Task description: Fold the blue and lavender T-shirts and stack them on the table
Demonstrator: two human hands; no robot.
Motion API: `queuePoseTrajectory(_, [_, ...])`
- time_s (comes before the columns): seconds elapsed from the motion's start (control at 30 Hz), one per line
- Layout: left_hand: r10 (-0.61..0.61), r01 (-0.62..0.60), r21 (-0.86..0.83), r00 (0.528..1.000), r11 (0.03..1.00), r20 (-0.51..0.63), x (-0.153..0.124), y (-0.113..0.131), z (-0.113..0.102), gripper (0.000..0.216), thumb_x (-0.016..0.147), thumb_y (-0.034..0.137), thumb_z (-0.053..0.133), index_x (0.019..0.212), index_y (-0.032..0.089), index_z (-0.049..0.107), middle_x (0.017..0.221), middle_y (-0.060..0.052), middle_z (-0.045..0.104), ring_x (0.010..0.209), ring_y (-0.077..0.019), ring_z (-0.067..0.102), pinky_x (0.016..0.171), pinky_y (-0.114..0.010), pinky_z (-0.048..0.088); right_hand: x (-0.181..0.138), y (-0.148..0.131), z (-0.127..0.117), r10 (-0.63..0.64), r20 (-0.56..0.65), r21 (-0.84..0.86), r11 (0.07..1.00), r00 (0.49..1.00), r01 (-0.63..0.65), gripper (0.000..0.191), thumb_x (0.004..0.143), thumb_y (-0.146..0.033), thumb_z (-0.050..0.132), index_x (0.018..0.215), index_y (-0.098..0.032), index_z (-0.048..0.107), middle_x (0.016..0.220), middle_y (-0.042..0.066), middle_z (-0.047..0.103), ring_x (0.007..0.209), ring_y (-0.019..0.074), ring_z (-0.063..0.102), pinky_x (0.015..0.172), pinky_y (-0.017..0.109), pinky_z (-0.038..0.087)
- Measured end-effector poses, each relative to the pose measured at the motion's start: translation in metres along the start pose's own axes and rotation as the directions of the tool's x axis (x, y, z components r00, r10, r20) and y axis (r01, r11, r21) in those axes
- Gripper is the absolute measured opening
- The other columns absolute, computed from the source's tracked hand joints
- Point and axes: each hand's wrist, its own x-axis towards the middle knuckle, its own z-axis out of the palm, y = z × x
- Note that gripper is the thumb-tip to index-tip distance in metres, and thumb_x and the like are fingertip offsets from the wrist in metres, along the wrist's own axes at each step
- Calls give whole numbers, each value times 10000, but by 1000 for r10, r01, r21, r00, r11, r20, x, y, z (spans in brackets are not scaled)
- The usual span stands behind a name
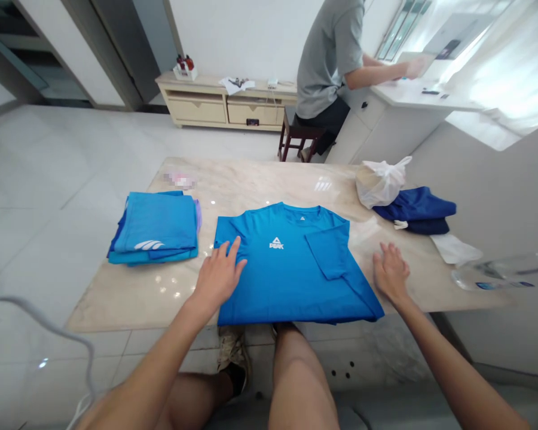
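Both hands spread: left hand [217, 278] on blue T-shirt [287, 269], right hand [390, 275] on bench [138, 298] just beside shirt; folded stack [155, 230] further left.

apartment-like room or small workroom, cannot tell which: white floor tiles [49, 167], marble-topped table [251, 191] holding folded blue t-shirts [155, 230], low cream sideboard [192, 113], white counter [412, 92] beside window [399, 30], person [323, 65] seated on wooden stool [298, 134].

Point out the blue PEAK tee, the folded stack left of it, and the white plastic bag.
Blue PEAK T-shirt [276, 243]: head view, on the chest logo.
Stack of folded blue garments [155, 224]: head view, on the top garment.
White plastic bag [379, 185]: head view, on the bag's middle.
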Motion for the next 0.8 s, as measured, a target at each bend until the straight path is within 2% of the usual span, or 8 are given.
queuePoseTrajectory(0.07, [-41, 40, -17, 996, 999, -82, 21, -9, 10, 668, 1144, 480, 395, 1743, 187, 389, 1709, -241, 483, 1537, -410, 513, 1220, -546, 470, 0, 14, -1, 58, -2, -6, 998, 998, -58, 728, 1098, -452, 254, 1673, -67, 480, 1767, 262, 375, 1669, 403, 303, 1311, 717, 238])
queuePoseTrajectory(0.13, [-93, 87, -50, 987, 995, -134, 42, -14, 20, 663, 1148, 488, 355, 1739, 191, 405, 1764, -241, 408, 1610, -424, 429, 1272, -578, 409, -2, 16, -1, 41, 21, -16, 999, 999, -41, 729, 1097, -462, 263, 1654, -57, 504, 1758, 261, 392, 1662, 400, 311, 1325, 709, 217])
queuePoseTrajectory(0.27, [-137, 130, -58, 981, 990, -135, 66, -9, 42, 665, 1154, 490, 296, 1738, 194, 417, 1839, -208, 270, 1706, -428, 242, 1344, -626, 265, -6, 5, -4, 25, 34, -40, 999, 999, -24, 717, 1103, -468, 277, 1651, -75, 524, 1752, 253, 406, 1650, 398, 332, 1323, 714, 215])
queuePoseTrajectory(0.4, [-96, 104, 60, 988, 993, -118, 63, 0, 55, 687, 1145, 481, 306, 1727, 131, 417, 1803, -225, 350, 1695, -384, 298, 1370, -625, 195, -6, -3, -9, 30, 17, -32, 999, 999, -29, 702, 1104, -428, 280, 1629, -44, 545, 1731, 277, 429, 1634, 405, 359, 1312, 721, 238])
queuePoseTrajectory(0.5, [-160, 187, 131, 969, 974, -191, 53, -3, 53, 705, 1137, 471, 306, 1707, 71, 421, 1696, -274, 505, 1610, -407, 445, 1346, -632, 256, -7, -3, -10, 15, 3, -31, 999, 1000, -15, 693, 1111, -426, 284, 1617, -35, 553, 1724, 274, 443, 1630, 400, 366, 1309, 719, 244])
queuePoseTrajectory(0.6, [-256, 289, 117, 937, 950, -236, 50, -14, 43, 669, 1125, 476, 347, 1635, 70, 496, 1555, -289, 625, 1476, -436, 569, 1201, -593, 461, -8, -3, -10, 5, -8, -35, 999, 1000, -5, 681, 1117, -423, 286, 1610, -39, 556, 1722, 270, 447, 1630, 390, 366, 1311, 708, 243])
queuePoseTrajectory(0.7, [-414, 428, 39, 890, 903, -190, 57, -28, 31, 628, 1090, 514, 457, 1510, 60, 565, 1470, -308, 643, 1356, -444, 646, 1043, -516, 564, -9, -3, -11, 8, -9, -35, 999, 1000, -8, 677, 1112, -417, 295, 1605, -34, 558, 1712, 281, 454, 1621, 398, 376, 1303, 709, 252])
queuePoseTrajectory(0.8, [-532, 529, -57, 842, 847, -92, 67, -37, 25, 607, 1047, 547, 556, 1424, 74, 600, 1418, -308, 651, 1283, -455, 685, 1012, -522, 569, -10, -6, -12, 6, -8, -31, 1000, 1000, -6, 680, 1109, -409, 290, 1592, -20, 568, 1699, 295, 464, 1612, 414, 385, 1292, 720, 264])
